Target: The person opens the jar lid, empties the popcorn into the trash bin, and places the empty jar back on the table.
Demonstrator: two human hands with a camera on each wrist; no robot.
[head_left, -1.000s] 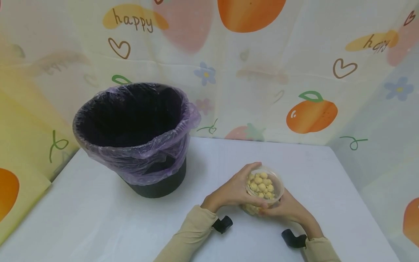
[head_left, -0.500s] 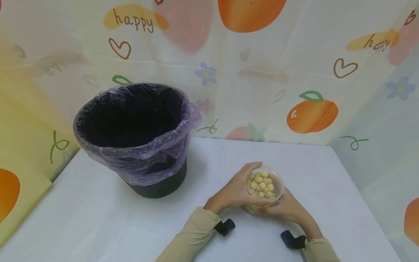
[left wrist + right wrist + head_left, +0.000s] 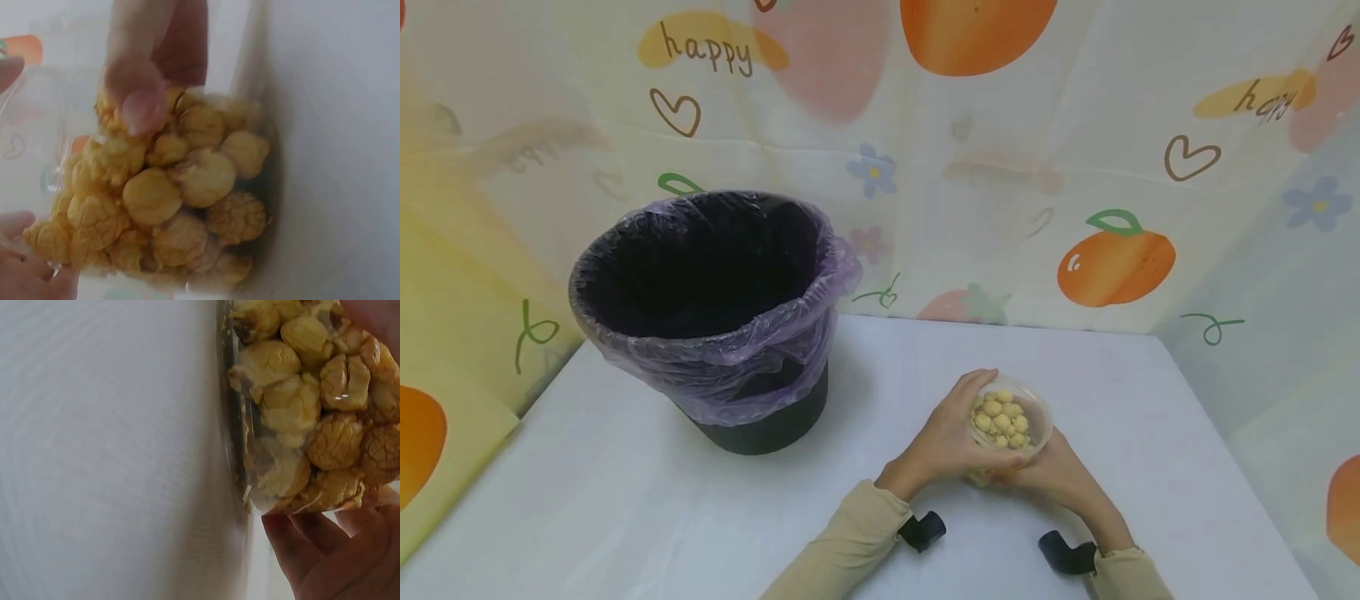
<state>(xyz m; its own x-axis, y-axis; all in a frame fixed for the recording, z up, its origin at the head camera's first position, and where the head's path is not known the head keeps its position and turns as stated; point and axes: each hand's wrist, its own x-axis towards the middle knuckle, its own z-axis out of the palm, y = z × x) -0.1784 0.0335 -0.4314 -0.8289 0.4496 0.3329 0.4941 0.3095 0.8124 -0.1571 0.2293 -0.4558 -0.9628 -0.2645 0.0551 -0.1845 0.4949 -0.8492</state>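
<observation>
A clear plastic jar point(image 3: 1040, 417), mouth facing up and without a lid, holds round yellow popcorn point(image 3: 1002, 421). My left hand point(image 3: 943, 442) grips it near the rim, thumb on the near side and fingers round the far side. Lower down, my right hand point(image 3: 1060, 475) holds the jar from the right; part of that hand is hidden behind it. Caramel-coloured popcorn point(image 3: 153, 195) shows through the wall in the left wrist view. In the right wrist view, the popcorn point(image 3: 337, 440) sits close above the white tabletop, with fingers point(image 3: 350, 556) against the jar.
A black bin point(image 3: 767, 433) lined with a purple plastic bag point(image 3: 752, 350) stands on the white table point(image 3: 625, 517) at the left. A fruit-patterned cloth point(image 3: 970, 183) hangs behind and at both sides. Black wrist-worn pieces point(image 3: 922, 531) sit at the cuffs.
The left forearm has shifted slightly right, and the jar's lower part shows less beneath the hands. Both hands have kept their hold; the bin has stayed in place.
</observation>
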